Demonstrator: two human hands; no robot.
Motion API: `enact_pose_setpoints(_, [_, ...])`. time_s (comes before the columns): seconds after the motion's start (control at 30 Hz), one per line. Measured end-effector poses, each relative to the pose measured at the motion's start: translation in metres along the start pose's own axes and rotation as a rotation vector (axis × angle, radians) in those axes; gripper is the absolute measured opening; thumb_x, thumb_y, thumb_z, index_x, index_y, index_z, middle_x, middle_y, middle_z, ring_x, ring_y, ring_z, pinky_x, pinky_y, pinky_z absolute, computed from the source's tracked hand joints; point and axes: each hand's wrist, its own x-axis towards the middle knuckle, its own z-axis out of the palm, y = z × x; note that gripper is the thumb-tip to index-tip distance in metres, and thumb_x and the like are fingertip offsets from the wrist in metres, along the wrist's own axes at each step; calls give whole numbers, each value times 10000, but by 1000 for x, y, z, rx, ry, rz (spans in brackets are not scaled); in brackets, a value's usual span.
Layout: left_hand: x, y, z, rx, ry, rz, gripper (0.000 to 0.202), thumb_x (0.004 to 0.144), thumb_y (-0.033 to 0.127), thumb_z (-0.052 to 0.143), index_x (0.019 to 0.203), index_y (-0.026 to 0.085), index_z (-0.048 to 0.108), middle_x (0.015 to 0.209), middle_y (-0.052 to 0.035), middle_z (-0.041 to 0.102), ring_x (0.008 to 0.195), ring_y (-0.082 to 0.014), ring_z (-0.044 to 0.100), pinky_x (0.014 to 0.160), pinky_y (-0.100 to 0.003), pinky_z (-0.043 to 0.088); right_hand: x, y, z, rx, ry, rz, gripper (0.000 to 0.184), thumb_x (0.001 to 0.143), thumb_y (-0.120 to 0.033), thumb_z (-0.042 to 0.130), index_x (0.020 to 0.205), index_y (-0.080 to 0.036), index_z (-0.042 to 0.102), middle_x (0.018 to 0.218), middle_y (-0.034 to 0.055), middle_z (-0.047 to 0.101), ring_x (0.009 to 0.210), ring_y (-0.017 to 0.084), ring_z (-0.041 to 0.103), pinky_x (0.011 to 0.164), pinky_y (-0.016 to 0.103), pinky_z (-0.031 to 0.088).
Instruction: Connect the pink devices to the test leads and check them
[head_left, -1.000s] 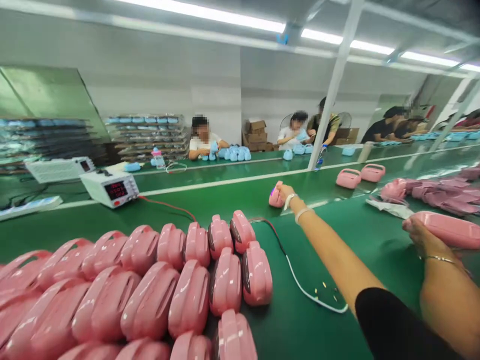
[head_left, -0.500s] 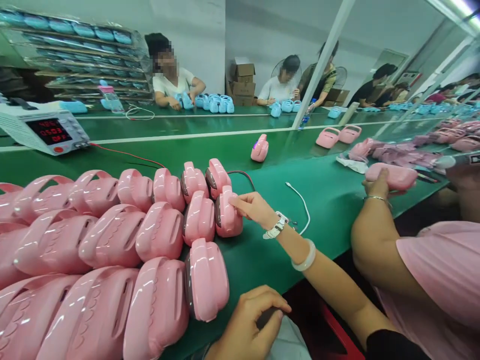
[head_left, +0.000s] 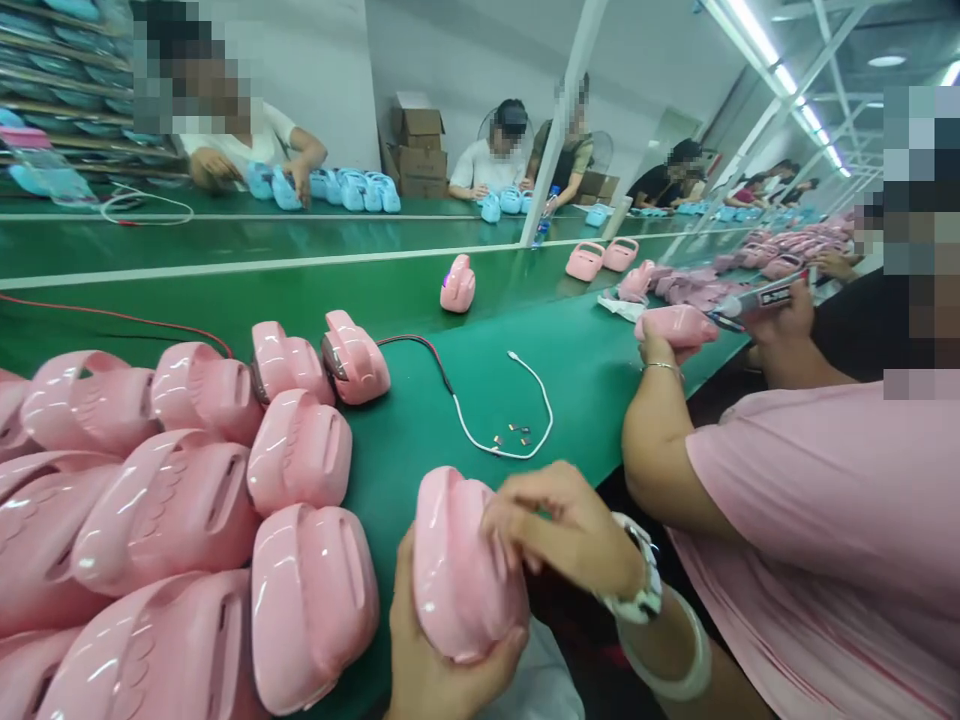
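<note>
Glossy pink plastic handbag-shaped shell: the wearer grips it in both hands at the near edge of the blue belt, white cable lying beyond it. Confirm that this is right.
One detail is off: the belt is green, not blue, as the head view shows. The rest holds: the left hand and right hand both grip the glossy pink plastic handbag-shaped shell at the near edge, and the white cable lies beyond it.

Your hands are both bare, without gloves or rings that can be made out. Your right hand (head_left: pixel 570 535) carries a wristwatch (head_left: pixel 637 585) with a white strap, its links showing pale and blocky at the wrist. Just behind it on the same forearm sits a smooth, pale, rounded bangle (head_left: pixel 679 660). Your left hand (head_left: pixel 431 655) shows nothing worn; its wrist lies out of view at the bottom edge.
</note>
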Motion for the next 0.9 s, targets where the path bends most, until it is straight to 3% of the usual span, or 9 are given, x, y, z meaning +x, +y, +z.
enact_pose_setpoints(0.1, [-4,-7,-18,21,-42,-57,827,657,553,743,1325,184,422,1308,-139,509,1202,-355,521,1010,-508,469,19,42,-32,-361,374,32,203,845,-326,584,754,-178,689,637,15,631,530,122,512,525,244,383])
enact_pose_setpoints(0.17, [-9,-10,-29,77,-45,-104,764,670,548,744,1282,181,471,1279,-130,526,1195,-342,522,994,-504,476,26,71,-49,-597,460,87,101,791,-235,630,770,-189,717,721,34,659,600,149,536,600,274,400])
enact_pose_setpoints(0.27, [-13,-11,-37,102,-49,-140,523,827,459,639,1240,165,512,1258,-123,540,1130,-284,554,931,-495,496,26,98,-61,-675,446,140,115,765,-214,649,823,-196,747,749,43,654,600,158,536,626,294,409])
enact_pose_setpoints(0.37, [-12,-11,-39,109,-59,-164,389,901,366,565,1228,159,525,1243,-110,547,1075,-245,571,895,-473,504,22,106,-60,-676,449,153,146,788,-257,642,857,-204,759,750,41,651,581,150,521,619,292,411])
enact_pose_setpoints(0.5, [-8,-10,-40,107,-78,-186,382,895,355,578,1221,161,529,1236,-106,549,1071,-243,572,891,-462,506,23,105,-61,-690,427,167,167,771,-262,662,891,-214,769,720,24,648,559,136,505,597,278,399])
enact_pose_setpoints(0.9, [-14,-20,-42,84,-78,-203,390,899,374,567,1221,159,527,1233,-109,551,1067,-243,575,889,-466,507,29,106,-57,-673,461,105,165,817,-280,585,754,-195,711,690,41,611,602,163,518,609,290,376])
